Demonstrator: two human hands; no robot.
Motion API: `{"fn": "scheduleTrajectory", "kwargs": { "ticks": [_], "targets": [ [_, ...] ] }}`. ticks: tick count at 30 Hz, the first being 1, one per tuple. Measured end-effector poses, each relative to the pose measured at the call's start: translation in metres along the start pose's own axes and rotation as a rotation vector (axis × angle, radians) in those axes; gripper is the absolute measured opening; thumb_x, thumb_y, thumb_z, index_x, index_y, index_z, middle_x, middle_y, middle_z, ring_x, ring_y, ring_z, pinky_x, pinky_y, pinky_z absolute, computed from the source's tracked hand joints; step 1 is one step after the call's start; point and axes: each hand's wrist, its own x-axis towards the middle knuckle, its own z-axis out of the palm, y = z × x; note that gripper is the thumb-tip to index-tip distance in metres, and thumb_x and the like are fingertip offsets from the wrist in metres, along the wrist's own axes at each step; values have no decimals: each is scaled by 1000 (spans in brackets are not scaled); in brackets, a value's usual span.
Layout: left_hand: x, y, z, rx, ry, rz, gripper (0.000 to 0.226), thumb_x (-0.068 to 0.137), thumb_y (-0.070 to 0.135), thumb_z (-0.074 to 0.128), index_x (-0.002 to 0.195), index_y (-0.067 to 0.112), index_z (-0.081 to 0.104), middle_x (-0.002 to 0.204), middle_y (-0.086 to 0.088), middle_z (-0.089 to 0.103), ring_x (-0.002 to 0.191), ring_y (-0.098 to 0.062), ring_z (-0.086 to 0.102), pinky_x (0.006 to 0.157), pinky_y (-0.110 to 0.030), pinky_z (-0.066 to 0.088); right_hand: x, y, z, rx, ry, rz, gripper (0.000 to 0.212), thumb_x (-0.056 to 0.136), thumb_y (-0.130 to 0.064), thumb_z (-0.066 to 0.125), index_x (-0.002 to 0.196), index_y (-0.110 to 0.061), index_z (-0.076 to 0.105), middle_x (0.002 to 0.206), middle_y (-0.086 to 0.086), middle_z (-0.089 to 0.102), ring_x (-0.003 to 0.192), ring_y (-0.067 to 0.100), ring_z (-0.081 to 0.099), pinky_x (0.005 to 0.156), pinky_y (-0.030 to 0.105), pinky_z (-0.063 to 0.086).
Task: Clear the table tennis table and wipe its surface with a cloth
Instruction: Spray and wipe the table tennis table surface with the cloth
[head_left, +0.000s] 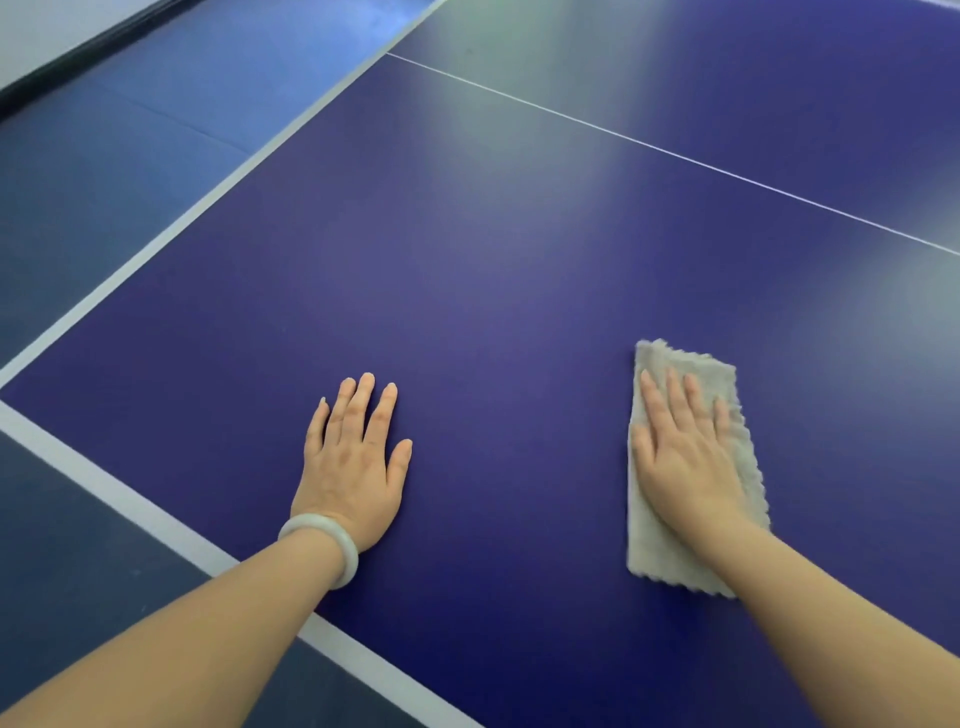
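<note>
On the blue table tennis table, her right hand presses the grey cloth, fingers straight; left hand braces, fingers spread. Overlapping even strokes would serve best.

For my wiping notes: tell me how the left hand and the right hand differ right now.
The left hand lies flat on the bare blue table; the right hand lies flat on the grey cloth. The left wrist wears a pale bangle; the right wrist is bare. Both are palm down with straight fingers.
</note>
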Motion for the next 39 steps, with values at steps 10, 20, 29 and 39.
{"fn": "scheduleTrajectory", "kwargs": {
  "ticks": [10, 20, 29, 39],
  "targets": [
    [-1, 0, -2, -25, -1, 12, 63, 100, 47, 17, 158, 22, 8, 165, -3, 4, 152, -20, -2, 124, -42, 0, -102, -107, 28, -3, 7, -354, 59, 103, -39, 22, 158, -27, 7, 166, -4, 2, 152, 17, -5, 122, 47, 3],
    [-4, 0, -11, -29, -38, 34, 64, 102, 48, 13, 157, 20, -7, 165, -5, -9, 152, -23, -12, 123, -45, -2, -126, -187, 49, 63, 100, 113, 63, 95, -34, 28, 153, -9, 28, 161, 14, 21, 150, 32, 18, 119, 57, 15],
    [-10, -71, -13, -423, 85, 193, 58, 99, 28, 49, 153, 18, 30, 162, -3, 19, 152, -20, 9, 124, -44, 11, -107, -221, 55, 19, 114, 99, 63, 95, -37, 27, 154, -15, 27, 163, 8, 19, 151, 27, 15, 120, 54, 13],
    [-8, -215, -16, -179, -126, -241, 84, 97, 61, 27, 154, 19, -20, 160, -6, -29, 147, -23, -28, 120, -43, -15, -90, -244, 49, 5, 62, 240, 64, 95, -40, 11, 156, -20, 11, 164, 6, 10, 152, 25, 5, 122, 51, 2]
  ]
}}
